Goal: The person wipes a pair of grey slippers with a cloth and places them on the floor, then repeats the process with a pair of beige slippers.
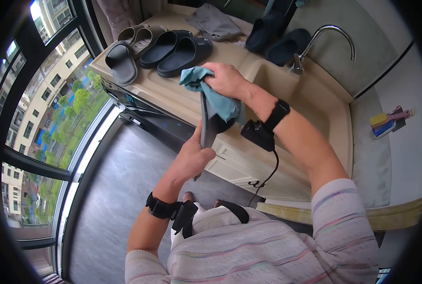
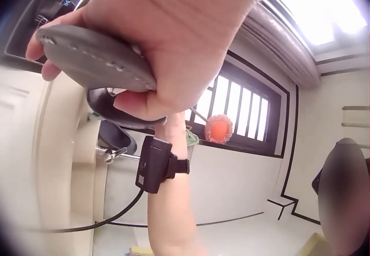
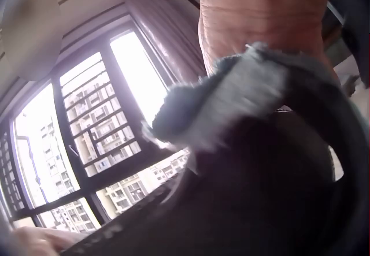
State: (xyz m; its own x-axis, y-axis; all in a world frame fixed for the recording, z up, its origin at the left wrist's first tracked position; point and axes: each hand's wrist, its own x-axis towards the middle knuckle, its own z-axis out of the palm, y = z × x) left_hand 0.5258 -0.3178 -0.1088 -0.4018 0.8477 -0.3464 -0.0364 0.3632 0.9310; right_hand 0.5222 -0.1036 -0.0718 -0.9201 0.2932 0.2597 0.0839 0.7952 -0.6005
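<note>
On my feed the left hand [image 1: 189, 158] has a gray slipper [image 1: 210, 135] gripped by one end, held up at the front edge of the counter [image 1: 163, 90]. The right hand [image 1: 227, 81] is bunched around a teal cloth [image 1: 227, 107] that's right up against it. I see more slippers [image 1: 193, 51] on the counter, plus a sink [image 1: 324, 99] off right.

Cloth [image 1: 226, 105]: textile matl., matt, rough surf.
Slipper [image 2: 92, 59]: plastic-type matl., matt fin.
Faucet [image 1: 298, 64]: metal, glossy.
Counter [image 1: 163, 92]: smooth surf., semi-gloss.
</note>
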